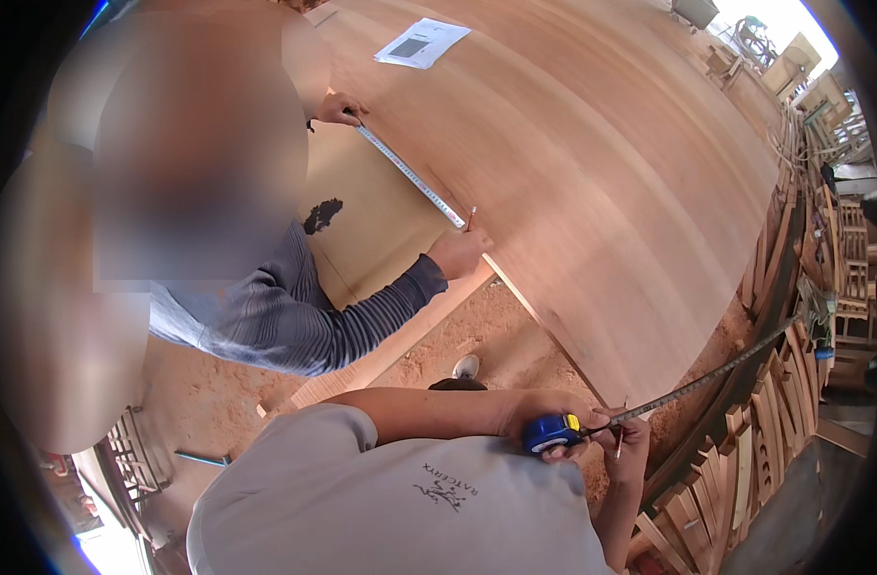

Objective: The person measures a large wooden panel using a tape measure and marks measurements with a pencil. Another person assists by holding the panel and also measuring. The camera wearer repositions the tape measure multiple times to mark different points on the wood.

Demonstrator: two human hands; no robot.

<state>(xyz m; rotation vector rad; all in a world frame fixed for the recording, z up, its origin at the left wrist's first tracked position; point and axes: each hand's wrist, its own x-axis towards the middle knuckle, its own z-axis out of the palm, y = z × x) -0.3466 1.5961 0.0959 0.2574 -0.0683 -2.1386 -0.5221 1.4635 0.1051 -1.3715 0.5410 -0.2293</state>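
In front of my chest my left hand (574, 436) is closed around a blue and yellow tape measure (550, 434). Its extended blade (697, 381) runs up to the right, past the board's edge. My right hand (633, 443) is closed by the blade, close against the left hand, with a thin pencil (618, 443) between its fingers. Both hands are beside the near corner of a large reddish-brown wooden board (592, 211). Across it, a co-worker's hands (460, 251) stretch a white tape (410, 175) along a board edge; one also holds a pencil (472, 218).
The co-worker in a striped sleeve (362, 321) leans in at left. White papers (423, 43) lie on the board's far side. Stacked curved wooden pieces (735, 474) crowd the right. Sawdust covers the floor (204, 402), where a blue-green bar (203, 458) lies.
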